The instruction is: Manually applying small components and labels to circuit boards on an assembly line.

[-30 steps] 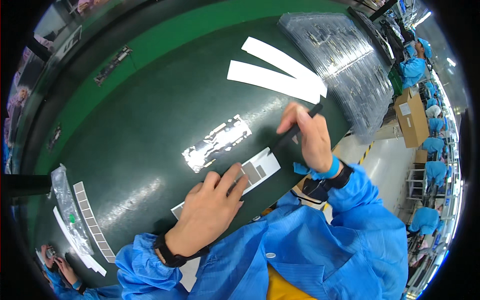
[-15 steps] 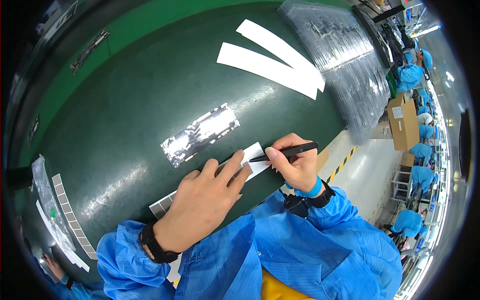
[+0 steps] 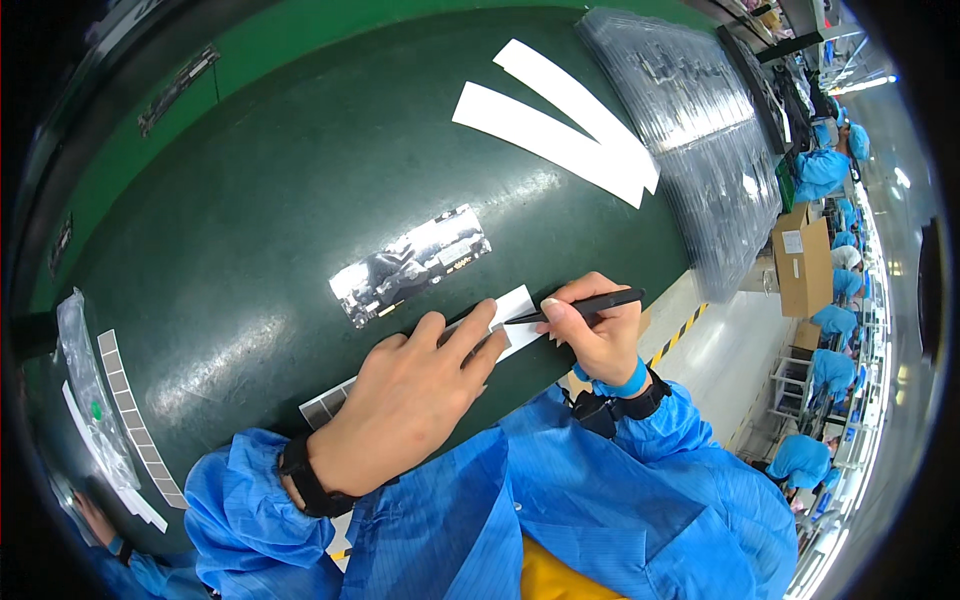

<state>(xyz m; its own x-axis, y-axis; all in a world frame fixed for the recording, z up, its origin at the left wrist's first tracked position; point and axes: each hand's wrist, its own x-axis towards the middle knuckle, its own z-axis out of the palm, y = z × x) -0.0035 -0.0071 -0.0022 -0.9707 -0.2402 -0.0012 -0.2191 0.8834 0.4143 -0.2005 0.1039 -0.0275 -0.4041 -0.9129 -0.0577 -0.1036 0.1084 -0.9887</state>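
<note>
My left hand lies palm down across a strip of grey square stickers on white backing. Its fingers are stretched and press on the strip, with index and middle fingertips near the bare white end. In my right hand, the fingers pinch a pair of black tweezers. The tweezers' tip touches or hovers just over the strip beside my left fingertips; which one, I cannot tell. Beyond my hands a shiny black circuit board lies flat on the green table mat.
Two white strips lie at the far right, beside a stack of clear plastic trays. On the left are another sticker strip and a clear plastic bag. A cardboard box stands beyond the table's right edge. Co-workers sit further off.
The view has shifted slightly, so the table things sit a little differently. My left hand keeps its place on the strip, and the tweezers' tip stays near the same spot.
</note>
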